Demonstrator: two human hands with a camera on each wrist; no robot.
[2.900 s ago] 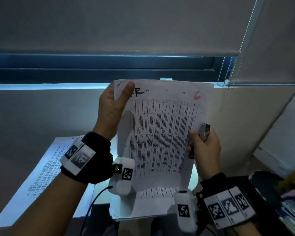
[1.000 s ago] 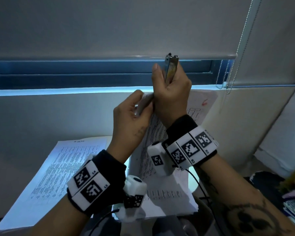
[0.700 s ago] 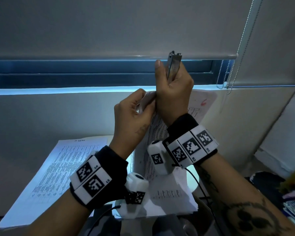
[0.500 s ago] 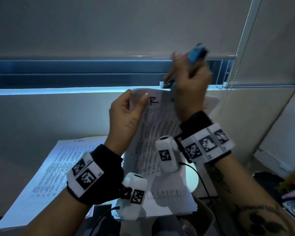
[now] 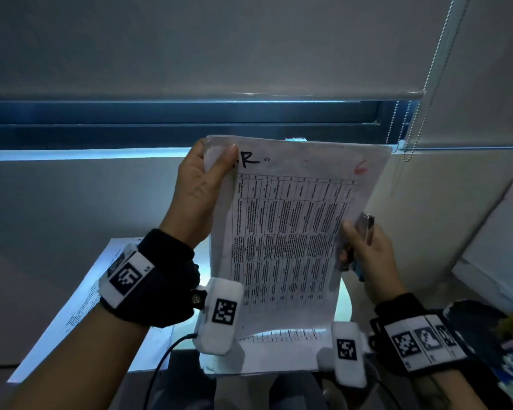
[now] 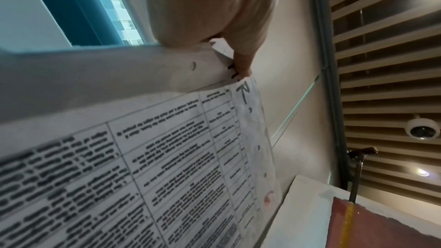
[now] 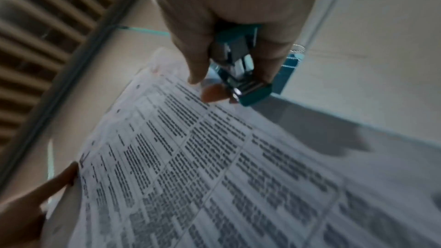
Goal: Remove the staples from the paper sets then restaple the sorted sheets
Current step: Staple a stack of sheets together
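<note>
The person holds a stapled paper set (image 5: 290, 232) upright in front of the window. The left hand (image 5: 200, 190) pinches its top corner at about eleven o'clock on the sheet, thumb laid over the front just beside a handwritten "R", fingers hidden behind. The right hand (image 5: 367, 255) is curled round a small teal stapler (image 7: 243, 80), and at the same time its thumb presses the sheet's right edge at roughly three o'clock. Whether a staple sits under the left thumb I cannot tell.

The set looks light and floppy: its lower part bows forward and hangs loose towards six o'clock, where more printed sheets (image 5: 279, 350) lie flat on the desk. Another printed page (image 5: 80, 297) lies at eight o'clock. Paper this thin will likely buckle if held by one corner alone, and the sheets could fan out of line, so I would judge the safest hold to be a firm pinch close to the corner being stapled, with the other edge steadied. The stapler looks hard and smooth; a full wrap suits it.
</note>
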